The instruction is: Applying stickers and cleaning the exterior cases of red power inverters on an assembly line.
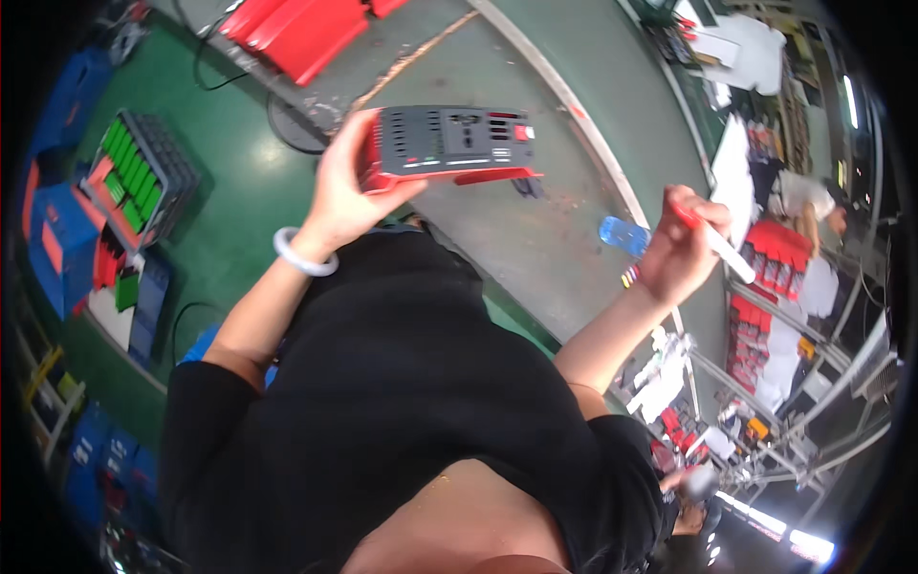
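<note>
My left hand [339, 187] grips the left end of a power inverter [459, 134], thumb below and fingers behind it. The inverter has a dark grey face with a socket and vent slots, and red shows along its lower edge and end. It is held up over the grey workbench [564, 273]. Off to the right, my right hand [681, 251] is closed round a marker pen [729, 253] with a white barrel and a red part near the fingers. The pen is apart from the inverter.
Red housings [296, 38] lie at the far end of the bench. A blue translucent object [623, 235] sits near my right wrist. On the left floor are a grey crate [177, 167] of green pieces and blue bins [62, 244]. Red units [776, 251] and another person [808, 203] are at right.
</note>
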